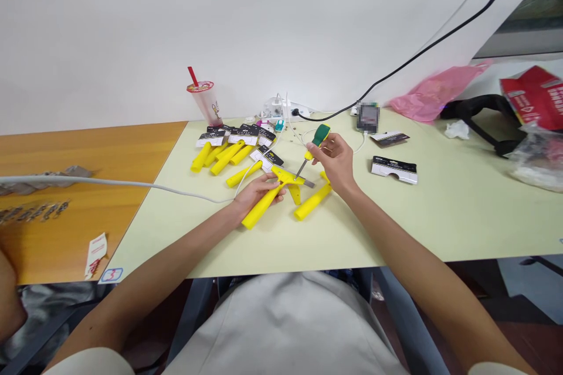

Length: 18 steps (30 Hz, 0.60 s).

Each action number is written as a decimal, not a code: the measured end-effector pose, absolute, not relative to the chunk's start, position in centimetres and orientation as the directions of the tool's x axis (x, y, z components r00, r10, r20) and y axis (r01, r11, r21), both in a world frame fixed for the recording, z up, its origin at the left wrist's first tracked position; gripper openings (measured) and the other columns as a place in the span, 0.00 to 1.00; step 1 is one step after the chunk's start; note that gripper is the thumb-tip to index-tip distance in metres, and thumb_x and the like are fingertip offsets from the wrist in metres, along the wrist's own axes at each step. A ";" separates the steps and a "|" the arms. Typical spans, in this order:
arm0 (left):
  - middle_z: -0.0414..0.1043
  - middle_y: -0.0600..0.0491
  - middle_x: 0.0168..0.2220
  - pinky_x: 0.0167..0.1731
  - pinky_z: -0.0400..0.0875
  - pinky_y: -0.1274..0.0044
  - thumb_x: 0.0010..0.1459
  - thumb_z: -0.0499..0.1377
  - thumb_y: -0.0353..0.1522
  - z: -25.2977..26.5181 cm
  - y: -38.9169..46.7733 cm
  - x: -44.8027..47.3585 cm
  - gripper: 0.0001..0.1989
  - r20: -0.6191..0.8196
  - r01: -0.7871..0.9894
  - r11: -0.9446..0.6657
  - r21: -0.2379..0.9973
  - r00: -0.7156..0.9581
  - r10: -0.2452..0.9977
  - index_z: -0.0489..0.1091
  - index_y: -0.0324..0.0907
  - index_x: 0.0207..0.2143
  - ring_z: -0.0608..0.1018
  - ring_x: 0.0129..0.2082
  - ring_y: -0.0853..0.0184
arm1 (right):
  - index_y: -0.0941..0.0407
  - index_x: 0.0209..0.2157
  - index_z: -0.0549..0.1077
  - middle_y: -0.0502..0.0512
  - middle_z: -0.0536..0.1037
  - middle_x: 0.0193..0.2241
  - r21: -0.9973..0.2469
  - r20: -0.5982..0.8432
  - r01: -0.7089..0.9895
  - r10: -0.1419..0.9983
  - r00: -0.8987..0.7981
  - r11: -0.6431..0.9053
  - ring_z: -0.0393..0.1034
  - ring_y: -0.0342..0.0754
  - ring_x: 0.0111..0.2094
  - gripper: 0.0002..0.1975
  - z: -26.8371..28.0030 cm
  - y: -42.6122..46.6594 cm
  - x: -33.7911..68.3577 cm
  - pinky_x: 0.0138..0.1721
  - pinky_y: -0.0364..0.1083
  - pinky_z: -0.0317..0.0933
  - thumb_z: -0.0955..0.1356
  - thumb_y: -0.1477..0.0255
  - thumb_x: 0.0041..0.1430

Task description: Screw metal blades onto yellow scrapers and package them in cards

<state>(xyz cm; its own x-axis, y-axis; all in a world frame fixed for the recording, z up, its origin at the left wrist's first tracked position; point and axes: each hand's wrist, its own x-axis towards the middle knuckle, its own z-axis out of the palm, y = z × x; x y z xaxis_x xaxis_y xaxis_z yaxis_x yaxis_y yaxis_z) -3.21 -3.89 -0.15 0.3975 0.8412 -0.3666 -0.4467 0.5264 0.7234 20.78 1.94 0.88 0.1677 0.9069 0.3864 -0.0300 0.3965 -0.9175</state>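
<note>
My left hand (258, 192) is closed around a yellow scraper (265, 206) near its head, where a grey metal blade (309, 184) sticks out to the right. Fingers of my right hand (336, 159) grip a screwdriver (319, 139) with a green and yellow handle. Its shaft slants down, and the tip meets the scraper's head. Below my right hand lies a second yellow scraper (313, 204), its upper end partly hidden. Just beyond my left hand is another yellow handle (243, 174) beside a black-and-white card (267, 156).
Several yellow scrapers (227, 158) with cards lie at the back left, before a plastic cup (205, 103) with a red straw. A loose card (394, 170) rests to the right. A white cable (193, 193) crosses by my left wrist. A power strip (281, 109) stands by the wall.
</note>
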 end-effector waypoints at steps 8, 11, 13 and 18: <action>0.82 0.46 0.43 0.40 0.82 0.75 0.58 0.70 0.20 -0.2 -3.7 -3.3 0.19 -0.370 -0.464 0.540 0.702 0.411 0.833 0.72 0.39 0.50 0.85 0.36 0.66 | 0.49 0.39 0.74 0.46 0.77 0.32 -0.900 0.430 -0.015 0.893 0.132 0.436 0.74 0.45 0.27 0.33 1.2 1.7 20.7 0.26 0.47 0.78 0.85 0.42 0.46; 0.83 0.44 0.46 0.42 0.82 0.74 0.59 0.69 0.20 -0.1 -3.7 -3.3 0.17 -0.372 -0.474 0.546 0.691 0.415 0.830 0.73 0.39 0.49 0.86 0.36 0.66 | 0.48 0.40 0.73 0.46 0.77 0.31 -0.888 0.457 0.012 0.881 0.121 0.459 0.74 0.46 0.28 0.33 1.4 1.4 20.7 0.27 0.48 0.79 0.84 0.42 0.48; 0.84 0.44 0.45 0.42 0.83 0.74 0.59 0.69 0.20 -0.1 -3.8 -3.3 0.17 -0.373 -0.480 0.545 0.687 0.411 0.832 0.73 0.39 0.49 0.85 0.36 0.66 | 0.48 0.40 0.72 0.46 0.76 0.32 -0.882 0.470 0.026 0.875 0.119 0.470 0.75 0.47 0.29 0.33 1.5 1.3 20.7 0.28 0.48 0.78 0.84 0.41 0.48; 0.82 0.48 0.39 0.38 0.83 0.76 0.58 0.69 0.19 0.2 -3.9 -3.2 0.18 -0.407 -0.484 0.546 0.684 0.368 0.836 0.72 0.40 0.48 0.85 0.34 0.66 | 0.48 0.41 0.72 0.47 0.77 0.33 -0.881 0.472 0.023 0.874 0.116 0.472 0.76 0.47 0.31 0.35 1.5 1.2 20.7 0.28 0.47 0.77 0.84 0.40 0.47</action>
